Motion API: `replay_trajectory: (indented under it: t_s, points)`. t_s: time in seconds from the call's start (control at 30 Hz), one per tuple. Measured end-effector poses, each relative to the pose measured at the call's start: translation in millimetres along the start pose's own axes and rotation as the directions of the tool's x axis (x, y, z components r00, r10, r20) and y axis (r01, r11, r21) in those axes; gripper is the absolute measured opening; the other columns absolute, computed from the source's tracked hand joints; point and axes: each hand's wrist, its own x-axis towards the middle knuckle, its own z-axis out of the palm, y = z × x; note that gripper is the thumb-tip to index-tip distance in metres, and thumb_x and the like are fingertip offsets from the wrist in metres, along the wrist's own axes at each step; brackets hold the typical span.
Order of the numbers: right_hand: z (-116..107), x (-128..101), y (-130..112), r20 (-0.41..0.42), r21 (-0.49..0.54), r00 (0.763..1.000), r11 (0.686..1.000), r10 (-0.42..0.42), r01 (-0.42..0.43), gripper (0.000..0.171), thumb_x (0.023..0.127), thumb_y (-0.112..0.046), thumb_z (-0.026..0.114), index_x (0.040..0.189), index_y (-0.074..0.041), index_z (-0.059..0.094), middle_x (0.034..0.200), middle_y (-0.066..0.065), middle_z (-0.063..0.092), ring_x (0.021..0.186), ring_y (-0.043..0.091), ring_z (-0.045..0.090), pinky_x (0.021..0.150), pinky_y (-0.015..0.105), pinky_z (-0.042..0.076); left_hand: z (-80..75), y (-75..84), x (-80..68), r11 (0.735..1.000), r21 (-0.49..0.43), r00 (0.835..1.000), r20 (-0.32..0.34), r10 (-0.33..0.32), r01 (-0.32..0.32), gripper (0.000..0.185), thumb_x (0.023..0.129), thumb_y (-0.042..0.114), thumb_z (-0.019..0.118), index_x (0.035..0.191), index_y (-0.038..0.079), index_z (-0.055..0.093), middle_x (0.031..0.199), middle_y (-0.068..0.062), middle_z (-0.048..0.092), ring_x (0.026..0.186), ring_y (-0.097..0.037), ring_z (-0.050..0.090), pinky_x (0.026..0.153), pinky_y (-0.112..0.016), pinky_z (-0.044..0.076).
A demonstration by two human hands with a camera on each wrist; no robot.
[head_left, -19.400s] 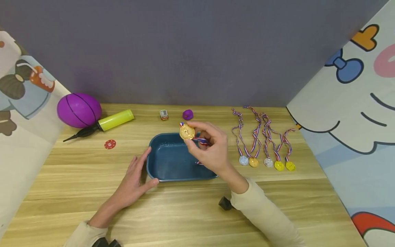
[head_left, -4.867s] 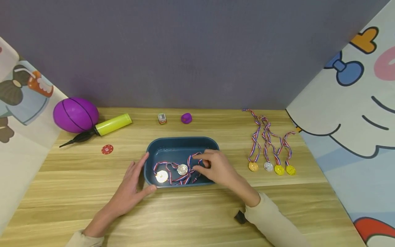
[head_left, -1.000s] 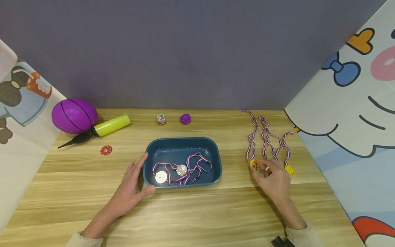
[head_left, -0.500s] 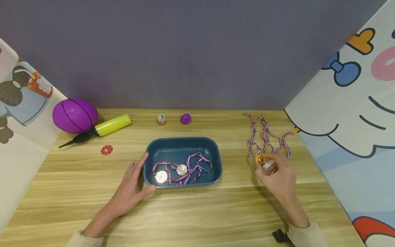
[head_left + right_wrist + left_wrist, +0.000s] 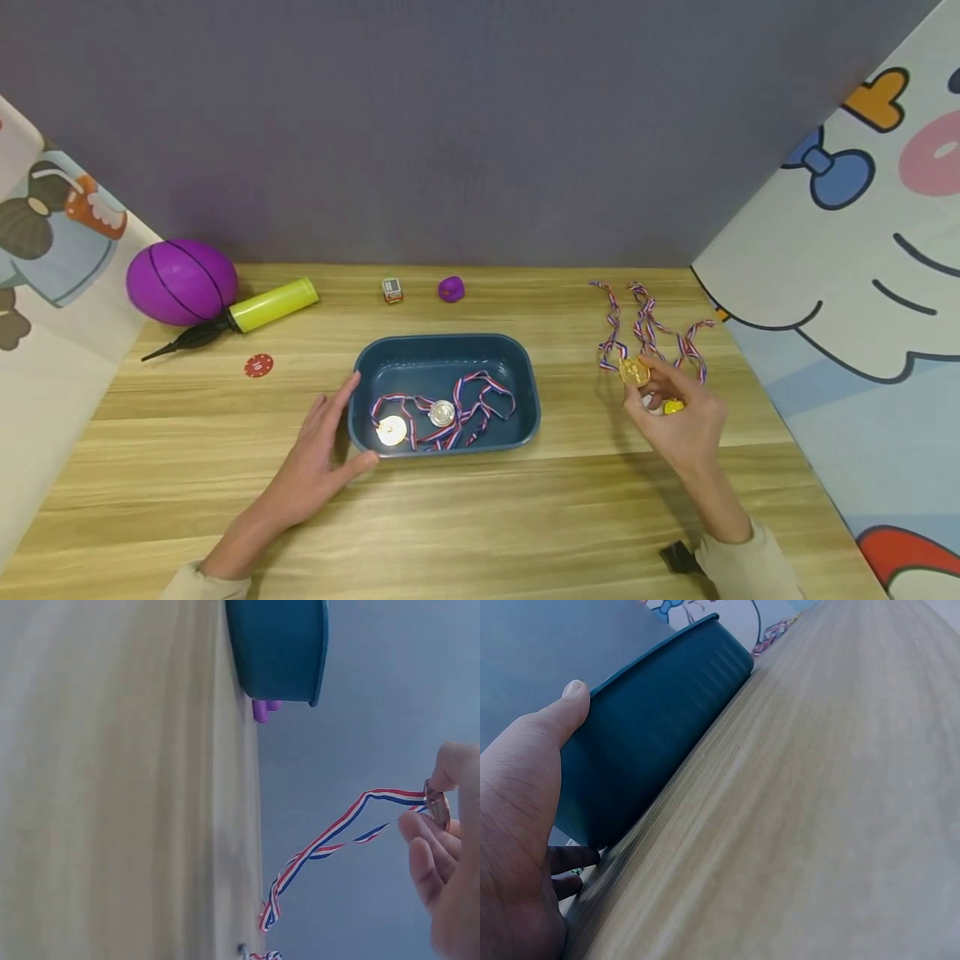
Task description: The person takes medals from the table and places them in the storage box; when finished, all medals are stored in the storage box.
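Your right hand point(image 5: 678, 412) pinches a gold medal point(image 5: 633, 371) between thumb and fingertips at about 3 o'clock from the blue tub point(image 5: 448, 346), lifted just off the wooden table point(image 5: 480, 517). Its striped ribbon point(image 5: 611, 329) trails back toward 12 o'clock and lies tangled among the ribbons of the other medals point(image 5: 667, 406), which sit partly under your palm. That tangle is the main risk: if you carry the gold medal across now, its ribbon may snag its neighbours and drag them along or off their row. In the right wrist view the ribbon hangs in a long loose loop, so it could also catch on the tub's rim and leave the medal hanging outside.

Your left hand point(image 5: 318, 462) lies with straight fingers against the tub's 9 o'clock wall, thumb along the near corner, gripping nothing. If a snagged ribbon tugs, that light bracing may let the tub slide, shifting the two medals point(image 5: 416, 421) already inside.
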Motion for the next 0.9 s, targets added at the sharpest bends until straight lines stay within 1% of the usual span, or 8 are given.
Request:
replay_trajectory:
  t_s: [0.13,0.2,0.3,0.4,0.53,0.67,0.8,0.9]
  points:
    - [2.1,7.3,-2.1,0.014,0.136,1.0,0.991,-0.017,0.015,0.037,0.07,0.011,0.079,0.106,0.017,0.078,0.086,0.023,0.078,0.072,-0.005,0.07,0.064,0.009,0.057,-0.5,-0.7,-0.4,1.0,0.001,1.0,-0.004,0.003,-0.003,0.109,0.095,0.04,0.086,0.179,0.036,0.016,0.18,-0.019,0.031,0.162,-0.064,0.013,0.127,-0.084,0.014]
    - [4.2,10.9,-2.8,0.016,0.253,1.0,0.967,-0.027,0.022,0.036,0.069,0.016,0.077,0.105,0.022,0.074,0.099,0.021,0.079,0.083,0.002,0.076,0.073,0.013,0.061,-0.5,-1.0,-0.5,1.0,0.003,1.0,-0.005,0.004,-0.004,0.109,0.095,0.04,0.086,0.179,0.036,0.016,0.18,-0.019,0.031,0.162,-0.064,0.014,0.127,-0.084,0.014]
    - [9.3,15.9,-4.3,0.002,0.449,0.999,0.893,-0.033,0.028,0.037,0.069,0.022,0.071,0.105,0.029,0.066,0.119,0.022,0.078,0.108,0.017,0.079,0.091,0.022,0.065,-0.5,-0.9,-0.6,1.0,0.003,1.0,-0.004,0.004,-0.004,0.109,0.096,0.04,0.086,0.179,0.036,0.016,0.18,-0.019,0.03,0.162,-0.064,0.014,0.126,-0.084,0.014]
    - [16.3,20.9,-7.2,-0.044,0.605,0.998,0.795,-0.037,0.056,0.037,0.069,0.022,0.069,0.104,0.03,0.061,0.128,0.029,0.075,0.125,0.03,0.075,0.104,0.03,0.062,-0.8,-0.6,-0.6,1.0,0.002,1.0,-0.006,0.007,-0.007,0.109,0.096,0.04,0.086,0.179,0.036,0.016,0.18,-0.019,0.03,0.162,-0.064,0.014,0.126,-0.085,0.014]
    - [26.3,26.9,-12.7,-0.115,0.742,0.993,0.661,-0.037,0.111,0.035,0.078,0.015,0.078,0.104,0.027,0.058,0.131,0.035,0.072,0.126,0.036,0.075,0.098,0.027,0.064,-1.3,-0.6,-0.2,1.0,0.005,1.0,-0.009,0.016,-0.016,0.109,0.096,0.039,0.086,0.18,0.035,0.016,0.18,-0.019,0.031,0.162,-0.064,0.016,0.128,-0.082,0.013]
    - [35.3,31.3,-17.9,-0.138,0.824,0.99,0.551,-0.027,0.13,0.041,0.085,0.006,0.087,0.103,0.026,0.056,0.131,0.038,0.071,0.118,0.04,0.078,0.094,0.032,0.067,-1.2,-1.1,0.1,1.0,0.003,1.0,-0.009,0.023,-0.023,0.109,0.096,0.038,0.086,0.18,0.034,0.016,0.18,-0.018,0.031,0.162,-0.063,0.018,0.131,-0.078,0.012]
    - [42.8,32.6,-20.6,-0.124,0.847,0.992,0.518,-0.031,0.123,0.047,0.089,-0.001,0.089,0.104,0.026,0.054,0.132,0.038,0.069,0.118,0.041,0.077,0.097,0.04,0.067,-1.0,-1.6,0.5,1.0,0.006,1.0,-0.011,0.029,-0.029,0.11,0.096,0.037,0.087,0.18,0.034,0.016,0.18,-0.018,0.032,0.162,-0.062,0.02,0.133,-0.075,0.01]
    - [47.2,29.8,-21.1,-0.099,0.861,0.995,0.498,-0.033,0.102,0.05,0.091,-0.005,0.089,0.107,0.026,0.053,0.132,0.037,0.066,0.11,0.04,0.078,0.091,0.042,0.069,-1.1,-1.5,0.8,0.999,0.007,0.999,-0.011,0.031,-0.031,0.11,0.095,0.037,0.087,0.18,0.034,0.016,0.18,-0.019,0.032,0.162,-0.062,0.02,0.133,-0.075,0.01]
